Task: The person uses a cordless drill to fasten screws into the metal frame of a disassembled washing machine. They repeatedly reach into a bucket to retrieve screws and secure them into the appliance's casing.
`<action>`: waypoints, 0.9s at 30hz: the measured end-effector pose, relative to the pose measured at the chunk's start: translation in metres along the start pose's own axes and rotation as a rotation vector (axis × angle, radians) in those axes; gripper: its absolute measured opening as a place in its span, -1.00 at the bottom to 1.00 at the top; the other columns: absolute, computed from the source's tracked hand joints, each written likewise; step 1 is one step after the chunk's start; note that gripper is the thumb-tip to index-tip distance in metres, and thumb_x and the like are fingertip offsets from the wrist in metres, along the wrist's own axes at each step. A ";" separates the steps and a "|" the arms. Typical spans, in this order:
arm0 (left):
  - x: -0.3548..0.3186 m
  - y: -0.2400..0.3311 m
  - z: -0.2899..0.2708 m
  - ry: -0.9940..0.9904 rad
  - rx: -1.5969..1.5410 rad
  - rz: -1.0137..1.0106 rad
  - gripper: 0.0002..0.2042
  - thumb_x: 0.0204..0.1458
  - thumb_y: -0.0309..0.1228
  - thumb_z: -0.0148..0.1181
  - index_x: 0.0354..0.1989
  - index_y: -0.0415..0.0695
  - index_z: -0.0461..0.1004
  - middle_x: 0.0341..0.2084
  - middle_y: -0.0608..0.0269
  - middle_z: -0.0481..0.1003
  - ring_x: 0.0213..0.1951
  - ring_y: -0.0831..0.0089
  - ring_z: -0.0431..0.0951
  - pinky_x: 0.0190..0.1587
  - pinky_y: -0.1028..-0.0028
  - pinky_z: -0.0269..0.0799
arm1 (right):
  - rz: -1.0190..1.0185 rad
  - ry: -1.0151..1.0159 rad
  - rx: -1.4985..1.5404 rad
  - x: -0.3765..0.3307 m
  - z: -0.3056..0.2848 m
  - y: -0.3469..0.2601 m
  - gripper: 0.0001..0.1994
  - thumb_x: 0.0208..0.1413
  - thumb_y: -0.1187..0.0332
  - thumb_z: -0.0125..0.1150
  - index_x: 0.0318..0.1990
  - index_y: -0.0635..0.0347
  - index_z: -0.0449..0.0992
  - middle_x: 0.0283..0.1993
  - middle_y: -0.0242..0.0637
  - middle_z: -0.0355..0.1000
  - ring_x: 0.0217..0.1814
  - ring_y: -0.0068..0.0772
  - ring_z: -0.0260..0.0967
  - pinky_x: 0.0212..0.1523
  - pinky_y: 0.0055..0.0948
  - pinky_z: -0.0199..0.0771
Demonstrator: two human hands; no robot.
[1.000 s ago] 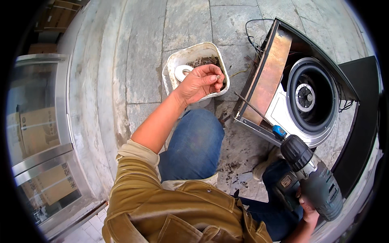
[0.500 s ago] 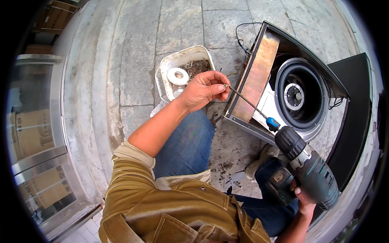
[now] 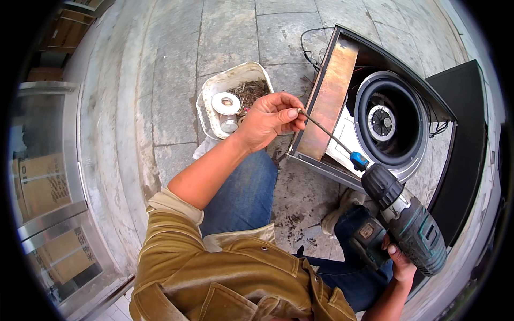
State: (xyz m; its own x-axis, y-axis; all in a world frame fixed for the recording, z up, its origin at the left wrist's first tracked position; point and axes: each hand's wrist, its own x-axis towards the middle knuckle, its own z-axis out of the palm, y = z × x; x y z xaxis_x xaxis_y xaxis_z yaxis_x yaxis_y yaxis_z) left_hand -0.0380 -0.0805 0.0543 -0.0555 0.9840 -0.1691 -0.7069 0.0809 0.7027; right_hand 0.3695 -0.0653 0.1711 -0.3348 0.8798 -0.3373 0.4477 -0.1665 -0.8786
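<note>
My right hand (image 3: 400,263) is wrapped round the grip of a black and teal cordless drill (image 3: 415,230). A long thin screwdriver bit (image 3: 331,136) with a blue collar (image 3: 358,160) runs from its chuck up and to the left. At the bit's tip, the thumb and fingers of my left hand (image 3: 274,119) are pinched together. Something small may sit at that tip, but it is too small to make out. Beyond the bit lies an open metal housing (image 3: 327,101) with a round fan (image 3: 382,123) inside; the bit passes in front of its near corner.
A dirty white bucket (image 3: 206,91) of metal bits, with a white ring-shaped roll (image 3: 226,104) in it, stands left of the housing. Loose black wires (image 3: 306,48) hang off the housing's far corner. A black panel (image 3: 463,123) lies at the right; a glass door (image 3: 45,155) is at the left.
The whole scene has shifted slightly to the left in view. Both hands keep their hold, and the drill and bit stay nearly in the same pose.
</note>
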 end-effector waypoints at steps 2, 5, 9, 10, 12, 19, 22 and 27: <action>0.001 -0.001 0.003 -0.003 0.142 0.081 -0.86 0.12 -0.52 0.17 -0.15 -0.15 0.46 -0.24 0.17 0.54 -0.26 0.41 0.60 -0.19 0.46 0.58 | 0.088 -0.025 0.161 0.003 0.011 -0.032 -0.37 -0.18 0.06 0.50 -0.03 0.28 0.40 -0.47 -0.33 0.36 -0.47 -0.48 0.30 -0.44 -0.52 0.27; 0.002 -0.002 0.007 -0.033 0.209 0.138 -0.86 0.12 -0.52 0.16 -0.15 -0.14 0.47 -0.23 0.13 0.54 -0.24 0.38 0.61 -0.19 0.45 0.59 | 0.075 -0.013 0.196 0.003 0.008 -0.026 -0.37 -0.19 0.06 0.49 -0.05 0.29 0.39 -0.49 -0.31 0.35 -0.50 -0.47 0.30 -0.47 -0.53 0.28; 0.010 -0.003 0.016 -0.075 0.151 0.115 -0.73 0.12 -0.50 0.18 0.00 -0.11 0.44 -0.21 0.09 0.54 -0.20 0.36 0.61 -0.16 0.46 0.57 | 0.062 0.029 0.258 0.002 0.008 -0.023 -0.40 -0.17 0.08 0.44 -0.06 0.31 0.37 -0.52 -0.29 0.33 -0.52 -0.45 0.29 -0.50 -0.53 0.29; 0.013 -0.003 0.020 -0.087 0.137 0.072 -0.68 0.11 -0.48 0.19 0.06 -0.10 0.40 -0.20 0.09 0.53 -0.17 0.36 0.60 -0.14 0.46 0.55 | 0.047 0.042 0.266 0.001 0.006 -0.019 -0.40 -0.16 0.07 0.43 -0.07 0.31 0.37 -0.52 -0.28 0.32 -0.53 -0.45 0.29 -0.50 -0.53 0.29; 0.025 -0.004 0.037 -0.125 0.105 -0.024 -0.57 0.11 -0.45 0.20 0.18 -0.08 0.33 -0.16 0.07 0.53 -0.11 0.36 0.58 -0.09 0.46 0.52 | 0.010 0.091 0.274 -0.002 -0.003 -0.016 -0.42 -0.15 0.07 0.41 -0.08 0.32 0.36 -0.53 -0.27 0.32 -0.54 -0.44 0.29 -0.51 -0.53 0.28; 0.043 -0.044 0.014 -0.186 1.806 0.441 -0.43 0.07 -0.25 0.20 0.27 -0.08 0.22 0.16 0.16 0.37 0.22 0.19 0.33 0.25 0.13 0.18 | -0.016 0.412 -0.051 -0.014 -0.070 -0.044 -0.53 -0.05 0.18 0.30 -0.08 0.35 0.38 -0.46 -0.26 0.35 -0.50 -0.46 0.26 -0.45 -0.51 0.25; 0.048 -0.066 0.026 -0.242 1.985 0.384 -0.45 0.11 -0.18 0.12 0.28 -0.05 0.21 0.29 0.23 0.19 0.35 0.24 0.10 0.33 0.01 -0.04 | 0.082 0.437 -0.383 -0.026 -0.104 -0.053 -0.67 -0.06 0.32 0.28 -0.14 0.30 0.46 -0.47 -0.34 0.37 -0.49 -0.53 0.27 -0.44 -0.52 0.24; 0.050 -0.078 0.022 -0.227 2.055 0.362 -0.46 0.14 -0.13 0.05 0.29 -0.01 0.20 0.34 0.26 0.12 0.37 0.27 0.05 0.36 0.00 -0.14 | 0.326 0.362 -0.487 -0.025 -0.106 -0.057 -0.83 -0.10 0.44 0.32 -0.29 0.21 0.54 -0.51 -0.47 0.38 -0.49 -0.63 0.28 -0.44 -0.54 0.26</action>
State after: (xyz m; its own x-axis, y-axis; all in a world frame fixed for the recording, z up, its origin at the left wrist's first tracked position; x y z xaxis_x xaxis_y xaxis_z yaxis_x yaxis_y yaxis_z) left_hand 0.0302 -0.0343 0.0062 0.2000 0.9770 0.0745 0.9376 -0.2129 0.2751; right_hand 0.4400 -0.0304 0.2655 0.1401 0.9261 -0.3502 0.8283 -0.3034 -0.4711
